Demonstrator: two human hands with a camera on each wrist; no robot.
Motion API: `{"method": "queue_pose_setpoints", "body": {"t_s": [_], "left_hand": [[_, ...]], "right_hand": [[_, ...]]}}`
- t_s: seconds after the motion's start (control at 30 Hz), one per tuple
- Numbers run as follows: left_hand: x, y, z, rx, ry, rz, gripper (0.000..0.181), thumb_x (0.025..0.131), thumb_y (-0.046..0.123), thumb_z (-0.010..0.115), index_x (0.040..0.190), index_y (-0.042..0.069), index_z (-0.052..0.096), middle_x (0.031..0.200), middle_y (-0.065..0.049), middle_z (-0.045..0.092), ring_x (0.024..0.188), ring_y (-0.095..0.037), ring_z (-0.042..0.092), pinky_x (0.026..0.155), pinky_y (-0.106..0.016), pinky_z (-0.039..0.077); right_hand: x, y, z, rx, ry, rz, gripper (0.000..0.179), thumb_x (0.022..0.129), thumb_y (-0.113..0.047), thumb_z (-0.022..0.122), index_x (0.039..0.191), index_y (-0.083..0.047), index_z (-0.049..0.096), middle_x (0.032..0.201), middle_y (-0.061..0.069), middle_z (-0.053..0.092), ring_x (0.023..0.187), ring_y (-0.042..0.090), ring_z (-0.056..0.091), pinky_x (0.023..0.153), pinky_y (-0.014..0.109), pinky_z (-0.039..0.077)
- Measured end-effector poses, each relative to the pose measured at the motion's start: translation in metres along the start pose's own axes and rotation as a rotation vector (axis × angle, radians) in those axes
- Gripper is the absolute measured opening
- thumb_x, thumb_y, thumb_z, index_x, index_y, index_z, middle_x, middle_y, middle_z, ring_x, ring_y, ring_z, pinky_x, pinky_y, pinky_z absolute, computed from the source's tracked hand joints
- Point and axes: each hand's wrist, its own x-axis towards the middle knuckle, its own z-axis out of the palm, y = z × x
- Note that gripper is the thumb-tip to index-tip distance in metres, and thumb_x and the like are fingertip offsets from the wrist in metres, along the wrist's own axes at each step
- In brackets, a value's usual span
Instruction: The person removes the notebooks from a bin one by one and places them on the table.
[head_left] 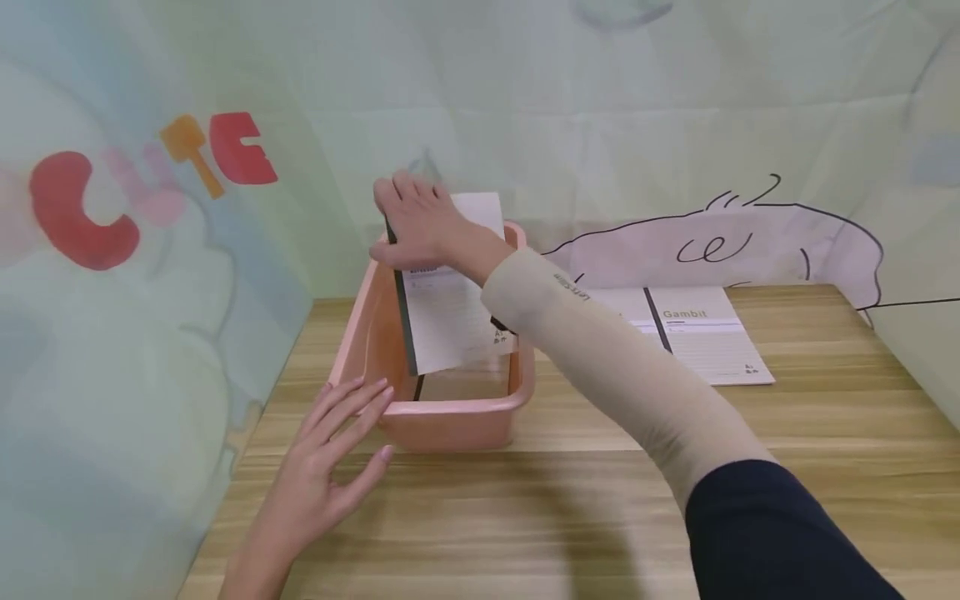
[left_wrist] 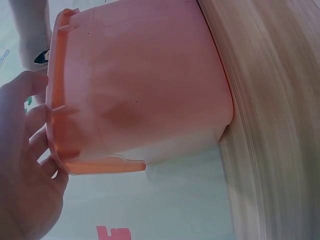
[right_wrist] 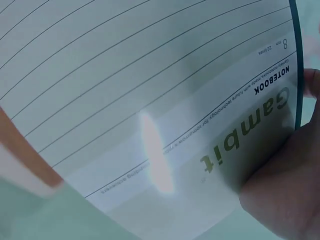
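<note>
My right hand (head_left: 420,221) grips a white lined notebook (head_left: 450,321) by its dark spine, near the top. "Gambit" and "NOTEBOOK" can be read on its cover in the right wrist view. The notebook hangs tilted over the pink plastic bin (head_left: 450,407), its lower part within the opening. On the bin's near left rim rest the fingers of my left hand (head_left: 318,471), nearly straight, with the thumb held apart. Beneath the held notebook, a pale flat thing with a dark strip (head_left: 418,388) lies in the bin, mostly hidden.
Two more white notebooks lie side by side on the wooden table (head_left: 637,517) right of the bin: the right one (head_left: 708,337) is in plain view, the left one (head_left: 626,304) partly behind my right forearm. A printed cloth (head_left: 645,108) hangs behind and at the left.
</note>
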Motion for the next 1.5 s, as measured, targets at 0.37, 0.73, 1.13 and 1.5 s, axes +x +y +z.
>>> {"method": "queue_pose_setpoints", "body": {"t_s": [0.37, 0.73, 1.13, 1.5], "left_hand": [[-0.003, -0.008, -0.007, -0.034, 0.036, 0.004, 0.053, 0.108, 0.045, 0.059, 0.142, 0.006, 0.068, 0.144, -0.014, 0.067, 0.142, -0.033, 0.051, 0.133, -0.048, 0.019], [-0.002, -0.007, -0.012, -0.037, 0.042, 0.005, 0.053, 0.108, 0.045, 0.06, 0.139, 0.004, 0.07, 0.141, -0.014, 0.068, 0.144, -0.031, 0.051, 0.132, -0.048, 0.02], [-0.008, -0.004, -0.021, -0.035, 0.046, 0.001, 0.054, 0.108, 0.045, 0.06, 0.136, 0.0, 0.07, 0.141, -0.015, 0.068, 0.147, -0.026, 0.049, 0.133, -0.047, 0.019], [-0.007, -0.004, -0.023, -0.026, 0.041, 0.008, 0.055, 0.108, 0.046, 0.06, 0.137, 0.0, 0.07, 0.141, -0.016, 0.068, 0.148, -0.025, 0.048, 0.132, -0.047, 0.019]], "right_hand": [[-0.028, 0.02, -0.11, 0.041, 0.286, 0.031, 0.034, 0.098, -0.04, 0.046, 0.124, -0.02, 0.035, 0.122, -0.001, 0.034, 0.113, 0.017, 0.032, 0.089, 0.029, 0.021], [-0.098, 0.058, -0.131, -0.167, 0.577, 0.052, 0.049, 0.093, -0.035, 0.045, 0.134, -0.01, 0.05, 0.149, 0.014, 0.044, 0.15, 0.031, 0.025, 0.125, 0.045, 0.008], [-0.175, 0.077, -0.06, -0.191, 0.637, 0.062, 0.035, 0.073, -0.025, 0.037, 0.101, -0.003, 0.039, 0.1, 0.016, 0.032, 0.094, 0.038, 0.026, 0.081, 0.046, 0.017], [-0.219, 0.094, 0.069, 0.055, 0.046, 0.239, 0.03, 0.088, -0.032, 0.053, 0.099, -0.006, 0.044, 0.094, 0.012, 0.041, 0.09, 0.033, 0.037, 0.078, 0.044, 0.031]]}}
